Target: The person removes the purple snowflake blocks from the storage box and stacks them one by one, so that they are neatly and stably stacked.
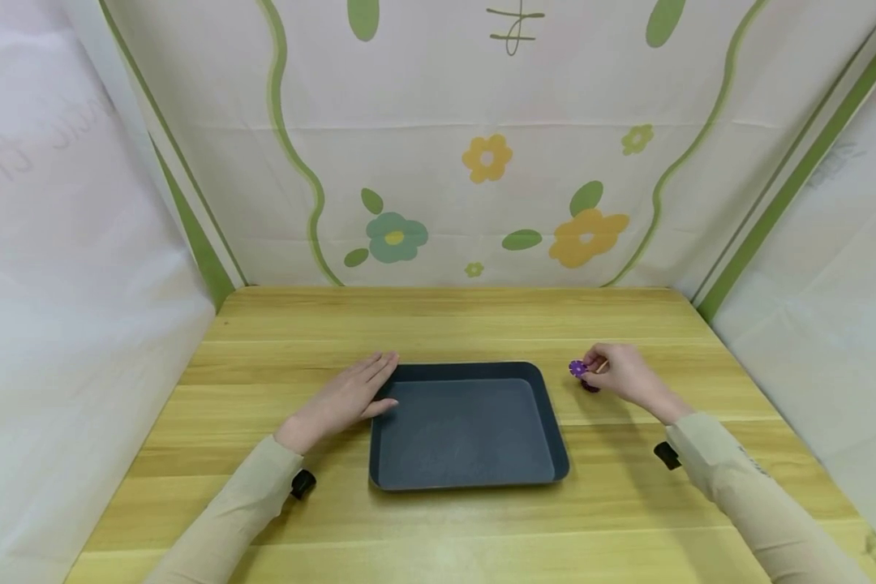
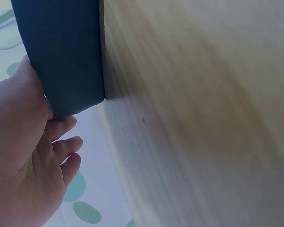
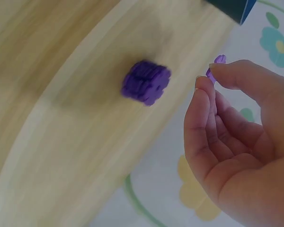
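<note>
Tray: a dark blue-grey rectangular tray [image 1: 547, 422] lies flat on the wooden table [image 1: 438, 527], nearer the front edge than the back and roughly midway between the side edges; nothing shows inside it.
Left hand: the left hand [image 1: 346, 397] lies palm down at the tray's far left corner, fingers [image 2: 66, 146] straight and loosely spread, thumb against the tray's left rim; it grips nothing.
Right hand: the right hand [image 1: 624, 375] is raised just off the table, to the right of the tray's far right corner.
Right fingers: thumb and forefinger [image 3: 201, 101] pinch a small purple flower-shaped chip [image 3: 219, 61] at their tips; the other fingers are loosely curved and hold nothing.
Chip stack: a short stack of purple flower-shaped chips [image 3: 146, 81] stands on the table just beside the right hand, apart from the fingers and near the tray's right rim.
Backdrop: a floral cloth [image 1: 482, 162] hangs behind the table's back edge.
</note>
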A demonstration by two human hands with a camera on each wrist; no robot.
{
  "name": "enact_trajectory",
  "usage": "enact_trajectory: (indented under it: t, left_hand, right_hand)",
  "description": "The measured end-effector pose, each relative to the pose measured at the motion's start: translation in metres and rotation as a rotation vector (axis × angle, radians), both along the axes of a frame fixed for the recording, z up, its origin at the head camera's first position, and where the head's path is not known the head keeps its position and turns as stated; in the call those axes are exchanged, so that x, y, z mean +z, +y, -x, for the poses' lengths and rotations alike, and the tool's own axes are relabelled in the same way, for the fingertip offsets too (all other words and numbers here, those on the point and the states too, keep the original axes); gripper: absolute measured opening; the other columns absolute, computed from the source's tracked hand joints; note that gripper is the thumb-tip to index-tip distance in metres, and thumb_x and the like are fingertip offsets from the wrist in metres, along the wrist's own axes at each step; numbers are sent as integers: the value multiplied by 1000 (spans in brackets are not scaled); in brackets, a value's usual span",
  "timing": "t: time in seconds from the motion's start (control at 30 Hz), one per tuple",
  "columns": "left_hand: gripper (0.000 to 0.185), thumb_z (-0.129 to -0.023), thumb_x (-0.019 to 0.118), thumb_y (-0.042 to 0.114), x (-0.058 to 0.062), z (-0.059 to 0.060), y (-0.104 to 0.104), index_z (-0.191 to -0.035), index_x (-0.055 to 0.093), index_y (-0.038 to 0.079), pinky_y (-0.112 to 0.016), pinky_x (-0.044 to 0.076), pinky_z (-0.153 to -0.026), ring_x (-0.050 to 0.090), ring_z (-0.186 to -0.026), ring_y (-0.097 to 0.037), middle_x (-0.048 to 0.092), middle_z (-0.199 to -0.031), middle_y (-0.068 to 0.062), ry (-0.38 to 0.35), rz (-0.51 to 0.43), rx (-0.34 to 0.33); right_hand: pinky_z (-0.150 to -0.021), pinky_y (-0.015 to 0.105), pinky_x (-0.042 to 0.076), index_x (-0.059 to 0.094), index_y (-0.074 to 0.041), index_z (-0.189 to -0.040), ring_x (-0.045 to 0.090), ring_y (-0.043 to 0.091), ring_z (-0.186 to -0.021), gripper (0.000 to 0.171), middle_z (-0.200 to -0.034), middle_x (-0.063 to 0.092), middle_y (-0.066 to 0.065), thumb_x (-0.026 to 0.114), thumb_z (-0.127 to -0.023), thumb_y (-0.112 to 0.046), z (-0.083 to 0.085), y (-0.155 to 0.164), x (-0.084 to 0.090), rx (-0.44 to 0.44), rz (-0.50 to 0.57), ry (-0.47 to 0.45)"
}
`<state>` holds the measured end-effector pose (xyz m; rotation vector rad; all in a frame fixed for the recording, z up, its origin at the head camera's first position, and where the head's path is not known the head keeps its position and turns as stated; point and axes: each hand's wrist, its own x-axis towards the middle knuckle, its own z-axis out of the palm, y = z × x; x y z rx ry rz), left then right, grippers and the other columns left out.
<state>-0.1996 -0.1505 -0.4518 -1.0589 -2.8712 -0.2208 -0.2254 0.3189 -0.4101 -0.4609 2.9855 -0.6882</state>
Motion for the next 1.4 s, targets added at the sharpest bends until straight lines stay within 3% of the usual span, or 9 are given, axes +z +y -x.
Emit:
enact_trajectory:
  t: [0.4,1.4]
  left_hand:
    - [72,-100,53,45,1,-1,0,-154,33,0,-48,38,-118,38,-147,-35,36,-159,-17,11,8,-2]
    - [72,-101,50,48,-1,-1,-2,-155,31,4,-47,36,-120,35,-148,-33,34,-161,-13,-18,0,13]
  right_hand:
    - [-63,29,55,69,4,-94,66,20,-76,14,-86,71,14,73,-85,-6,0,20,-6,-26,-34,9]
    - [-63,28,54,70,3,-92,65,18,-75,14,-84,71,12,74,-84,-9,0,25,-13,-30,-55,-45]
